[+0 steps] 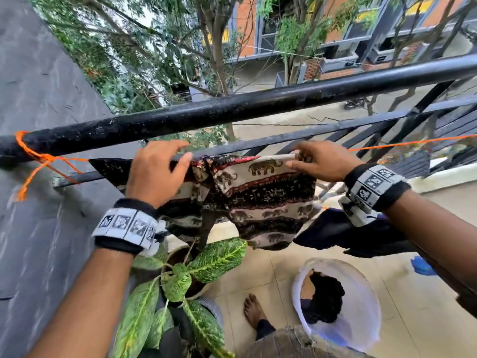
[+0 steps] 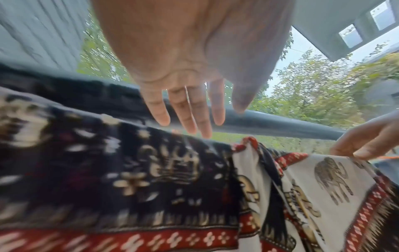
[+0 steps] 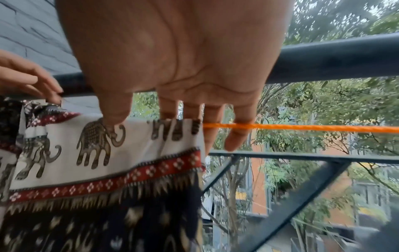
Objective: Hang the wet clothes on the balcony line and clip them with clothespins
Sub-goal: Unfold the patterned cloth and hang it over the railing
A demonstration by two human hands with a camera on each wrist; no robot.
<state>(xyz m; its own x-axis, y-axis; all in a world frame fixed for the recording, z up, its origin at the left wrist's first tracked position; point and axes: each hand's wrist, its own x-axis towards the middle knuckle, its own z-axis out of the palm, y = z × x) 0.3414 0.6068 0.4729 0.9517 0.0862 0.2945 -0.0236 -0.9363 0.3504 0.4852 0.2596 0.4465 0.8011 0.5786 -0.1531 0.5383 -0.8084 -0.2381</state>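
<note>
An elephant-print cloth (image 1: pixel 260 187) in black, cream and red hangs folded over the orange line (image 1: pixel 400 144), which is knotted to the black railing at the left. My right hand (image 1: pixel 296 158) pinches the cloth's right top edge at the line: in the right wrist view the thumb (image 3: pixel 114 116) lies on the front and the fingers reach behind the cloth (image 3: pixel 129 153) and the line (image 3: pixel 302 127). My left hand (image 1: pixel 180 153) lies over the cloth's left part. Its fingers (image 2: pixel 194 119) are straight, above the cloth's top edge (image 2: pixel 151 170), and grip nothing. No clothespin shows.
The thick black railing (image 1: pixel 258 102) runs just beyond the line, with a grey wall (image 1: pixel 38 99) to the left. Below stand a potted plant (image 1: pixel 214 259) with speckled leaves and a white tub (image 1: pixel 361 306) of dark clothes. A dark garment (image 1: pixel 348 228) hangs under my right forearm.
</note>
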